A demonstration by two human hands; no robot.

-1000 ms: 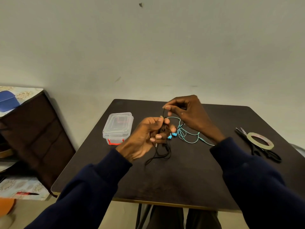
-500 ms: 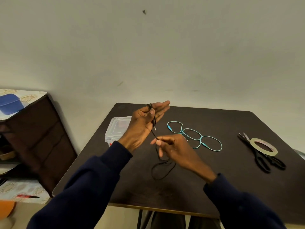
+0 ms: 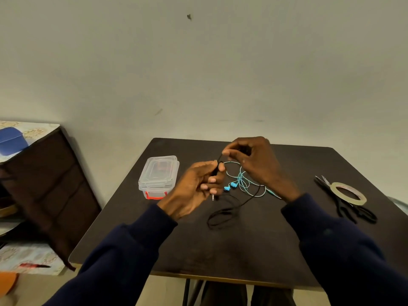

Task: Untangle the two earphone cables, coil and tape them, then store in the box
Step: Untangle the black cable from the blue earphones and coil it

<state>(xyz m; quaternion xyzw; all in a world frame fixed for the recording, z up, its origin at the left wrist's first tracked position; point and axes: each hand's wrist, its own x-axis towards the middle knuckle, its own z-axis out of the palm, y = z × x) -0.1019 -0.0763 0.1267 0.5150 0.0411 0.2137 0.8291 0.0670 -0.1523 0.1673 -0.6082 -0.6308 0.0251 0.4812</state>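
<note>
Head view, frame centre | left hand (image 3: 198,184) grips black earphone cable (image 3: 223,214) | right hand (image 3: 254,164) pinches its upper end | blue earphones (image 3: 241,183) on table (image 3: 254,250)

Plain room on my feed, pretty dim: bare off-white wall (image 3: 198,74) with a small dark mark (image 3: 189,17) up high, a dark square desk (image 3: 254,250) in front of it, and a dark wooden cabinet (image 3: 50,184) with a patterned top off to the left.

box (image 3: 158,173) left on table (image 3: 242,250) | cables (image 3: 242,183) centre | tape (image 3: 353,202) on scissors (image 3: 344,209) right
</note>
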